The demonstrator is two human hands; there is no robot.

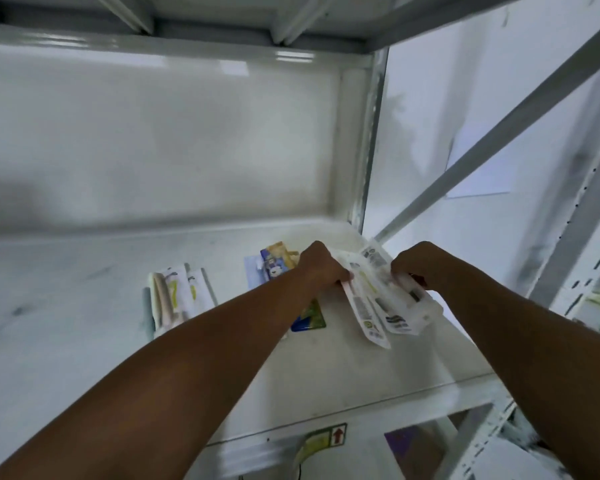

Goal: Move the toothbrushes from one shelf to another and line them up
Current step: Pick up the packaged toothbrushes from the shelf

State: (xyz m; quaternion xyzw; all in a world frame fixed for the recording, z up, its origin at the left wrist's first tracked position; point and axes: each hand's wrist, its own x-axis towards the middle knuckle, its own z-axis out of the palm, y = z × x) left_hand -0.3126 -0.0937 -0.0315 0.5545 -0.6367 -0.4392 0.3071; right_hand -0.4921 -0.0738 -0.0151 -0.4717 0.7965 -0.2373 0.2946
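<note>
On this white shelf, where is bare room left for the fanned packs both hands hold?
Bare: the white shelf left of the pale toothbrush packs, and the front strip near its edge. Crowded: the right rear, where the left hand and right hand hold white fanned packs beside the colourful packs.

Bare shelf [66,306] leftward — packets [177,299] mid-shelf

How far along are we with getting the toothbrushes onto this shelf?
Partly done. Some packs already lie side by side on the white shelf, and colourful packs lie behind the left hand. Both hands, left and right hand, hold a fan of white packs above the shelf. Those are not yet set down or lined up.
</note>
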